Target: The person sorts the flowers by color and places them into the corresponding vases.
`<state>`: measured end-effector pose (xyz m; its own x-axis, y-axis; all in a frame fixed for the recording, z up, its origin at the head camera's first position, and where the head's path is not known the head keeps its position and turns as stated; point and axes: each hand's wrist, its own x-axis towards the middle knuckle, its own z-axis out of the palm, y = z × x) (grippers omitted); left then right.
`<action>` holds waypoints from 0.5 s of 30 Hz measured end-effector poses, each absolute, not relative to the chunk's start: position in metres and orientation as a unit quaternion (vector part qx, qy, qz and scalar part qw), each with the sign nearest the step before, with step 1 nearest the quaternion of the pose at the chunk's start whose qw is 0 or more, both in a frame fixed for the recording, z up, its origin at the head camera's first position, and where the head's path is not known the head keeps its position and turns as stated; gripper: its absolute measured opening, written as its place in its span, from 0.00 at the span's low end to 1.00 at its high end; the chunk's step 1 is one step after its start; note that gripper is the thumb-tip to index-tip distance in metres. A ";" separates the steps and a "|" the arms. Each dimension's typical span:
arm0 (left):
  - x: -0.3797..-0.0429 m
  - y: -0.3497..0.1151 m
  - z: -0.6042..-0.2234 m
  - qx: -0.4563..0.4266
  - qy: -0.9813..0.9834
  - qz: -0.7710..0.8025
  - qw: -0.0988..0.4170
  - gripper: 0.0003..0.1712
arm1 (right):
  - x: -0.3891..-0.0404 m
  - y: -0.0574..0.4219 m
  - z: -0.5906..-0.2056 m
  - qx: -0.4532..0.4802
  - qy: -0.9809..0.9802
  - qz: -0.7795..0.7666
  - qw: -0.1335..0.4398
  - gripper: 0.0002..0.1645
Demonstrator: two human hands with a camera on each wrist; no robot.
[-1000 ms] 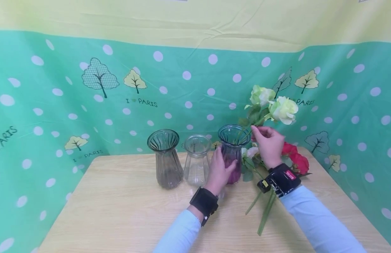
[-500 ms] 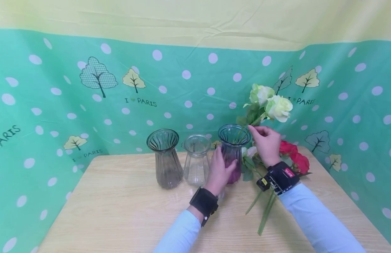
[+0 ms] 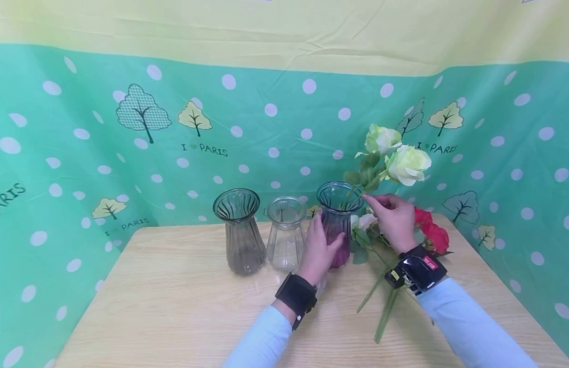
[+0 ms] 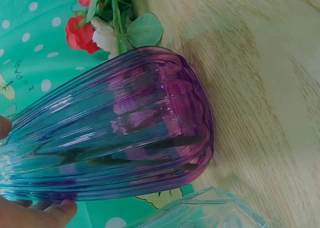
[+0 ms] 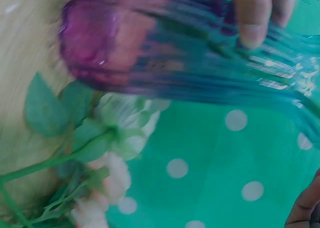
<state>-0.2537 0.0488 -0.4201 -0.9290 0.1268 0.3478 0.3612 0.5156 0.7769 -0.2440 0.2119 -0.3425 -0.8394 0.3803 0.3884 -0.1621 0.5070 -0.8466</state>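
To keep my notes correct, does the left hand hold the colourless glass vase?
No, in the head view the left hand grips the purple-and-blue glass vase beside the colourless vase.

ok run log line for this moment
left grip: holds purple-blue vase | right grip: pinches white-green roses | stems: inside purple-blue vase | grey vase, clear vase: standing, no flowers

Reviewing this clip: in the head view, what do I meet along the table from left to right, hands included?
Gray vase → clear vase → left hand → blue-and-purple vase → right hand → red flowers. The raised pale roses overlap the right hand's span, so they're left out.
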 end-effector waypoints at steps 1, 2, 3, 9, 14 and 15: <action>-0.254 0.049 -0.420 -0.141 -0.862 -0.472 0.124 0.43 | -0.244 0.214 -0.345 -0.065 -0.827 0.486 0.277 0.26; -0.254 0.048 -0.420 -0.142 -0.862 -0.471 0.126 0.43 | -0.244 0.217 -0.347 -0.062 -0.828 0.481 0.280 0.25; -0.254 0.048 -0.421 -0.141 -0.862 -0.470 0.126 0.42 | -0.244 0.219 -0.350 -0.062 -0.829 0.479 0.282 0.25; -0.253 0.048 -0.423 -0.141 -0.862 -0.471 0.122 0.43 | -0.239 0.240 -0.369 -0.056 -0.858 0.433 0.273 0.24; -0.253 0.048 -0.423 -0.144 -0.862 -0.468 0.131 0.43 | -0.239 0.262 -0.399 -0.019 -0.929 0.334 0.159 0.20; -0.253 0.048 -0.423 -0.144 -0.863 -0.467 0.131 0.43 | -0.240 0.265 -0.405 -0.012 -0.936 0.323 0.138 0.19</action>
